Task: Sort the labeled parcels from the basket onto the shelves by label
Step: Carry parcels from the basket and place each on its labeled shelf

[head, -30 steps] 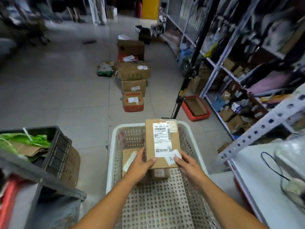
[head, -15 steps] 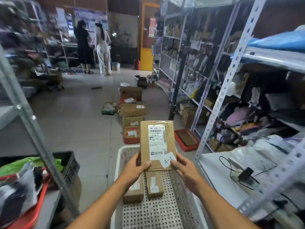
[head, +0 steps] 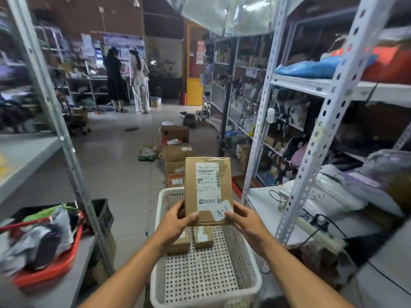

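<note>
Both hands (head: pixel 178 221) (head: pixel 246 221) raised, fingers curled, gripping.

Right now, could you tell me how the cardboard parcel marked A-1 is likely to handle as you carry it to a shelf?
The A-1 parcel probably stays stiff: its flat cardboard faces show no sag. It seems fairly light, since the left hand and right hand hold it upright by its bottom corners alone. The glossy tape near its top may be a little slippery.

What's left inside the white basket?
Two small brown parcels lie on the white basket floor. The left hand partly covers one; its label cannot be read.
</note>
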